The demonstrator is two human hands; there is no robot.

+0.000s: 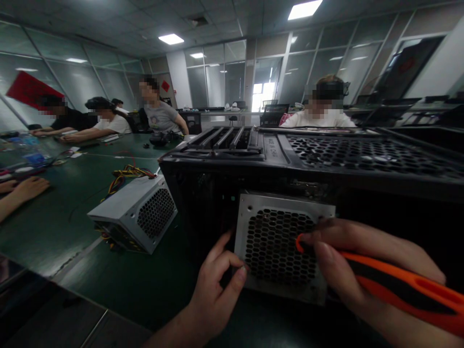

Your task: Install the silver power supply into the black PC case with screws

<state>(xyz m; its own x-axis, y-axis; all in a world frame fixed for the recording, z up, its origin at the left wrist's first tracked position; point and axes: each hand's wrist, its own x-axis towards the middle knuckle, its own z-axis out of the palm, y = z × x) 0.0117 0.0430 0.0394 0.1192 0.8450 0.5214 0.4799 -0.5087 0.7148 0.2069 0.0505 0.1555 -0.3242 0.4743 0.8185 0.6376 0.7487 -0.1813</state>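
Note:
A silver power supply point(286, 288) with a honeycomb grille sits slightly tilted in the opening of a black computer case point(217, 162). At its lower left edge is my left hand point(217, 285). The thumb and a bent finger close on that edge, while the index finger reaches up beside it. In my right hand point(340, 261) is a screwdriver point(402, 287) with an orange and black handle. My fingers are closed round its front part, before the right side of the grille. The shaft and tip do not show.
Left of the case, a second power supply point(132, 210) with bundled wires point(126, 176) rests on the green table point(47, 227). A co-worker's hand point(31, 191) lies at the far left, near plastic bottles point(31, 150). Several people sit around the table, one behind the case.

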